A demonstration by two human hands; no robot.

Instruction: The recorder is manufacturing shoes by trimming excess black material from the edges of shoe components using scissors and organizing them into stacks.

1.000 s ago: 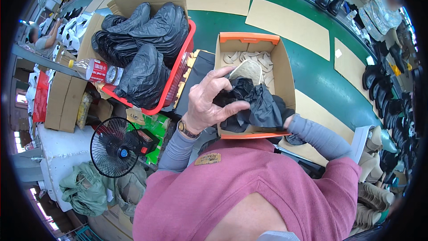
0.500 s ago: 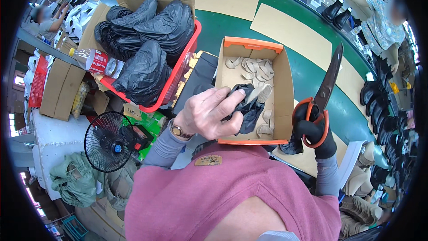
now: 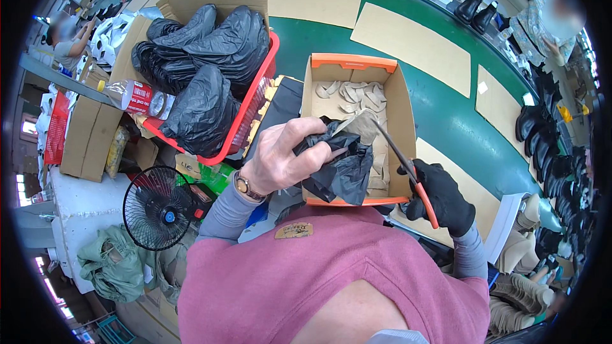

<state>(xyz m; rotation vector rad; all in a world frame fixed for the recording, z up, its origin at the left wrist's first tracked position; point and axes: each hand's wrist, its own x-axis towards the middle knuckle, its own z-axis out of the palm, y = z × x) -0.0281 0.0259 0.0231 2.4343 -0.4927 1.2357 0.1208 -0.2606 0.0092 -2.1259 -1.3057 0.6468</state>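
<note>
My bare left hand (image 3: pixel 280 156), a watch at its wrist, grips a crumpled black plastic wrapping (image 3: pixel 344 175) over an open cardboard box (image 3: pixel 403 114) with orange edges. A beige piece (image 3: pixel 362 125) sticks out of the plastic. Wearing a black glove, my right hand (image 3: pixel 449 202) is closed around orange-handled scissors (image 3: pixel 400 154). Their blades point up and left, with the tip at the beige piece; whether they touch it I cannot tell. Several curved beige scraps (image 3: pixel 366 94) lie in the box.
To the left, a red basket (image 3: pixel 271 67) holds black plastic-wrapped bundles (image 3: pixel 220 44) and a bottle (image 3: pixel 140 97). A black fan (image 3: pixel 159 210) stands below it. Cardboard sheets (image 3: pixel 414 44) lie on the green table (image 3: pixel 299 38). Black boots (image 3: pixel 470 7) and other people are farther off.
The scissors have swung from upright at the right down and left to the beige piece, their blades now closer together. More of the beige piece shows above the plastic.
</note>
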